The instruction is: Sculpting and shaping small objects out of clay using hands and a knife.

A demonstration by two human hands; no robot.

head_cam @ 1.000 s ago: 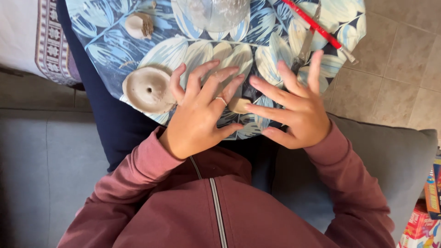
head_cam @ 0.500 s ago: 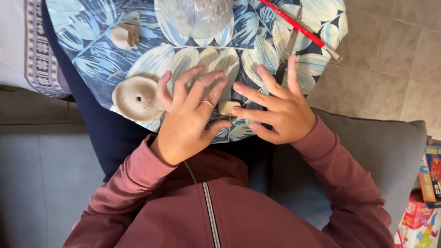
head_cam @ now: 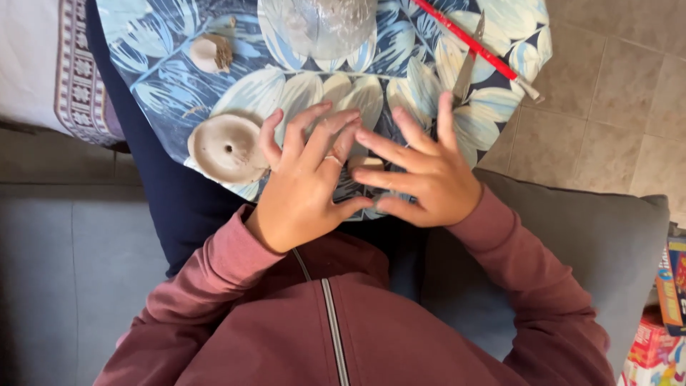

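Small clay lump between my splayed, open hands, left hand and right hand: soft, light, easily dented; I'd pinch its sides gently.

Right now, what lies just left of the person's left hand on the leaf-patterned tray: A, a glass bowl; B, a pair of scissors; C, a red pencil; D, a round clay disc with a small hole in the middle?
D: the round clay disc with a centre hole lies on the tray beside the left hand.
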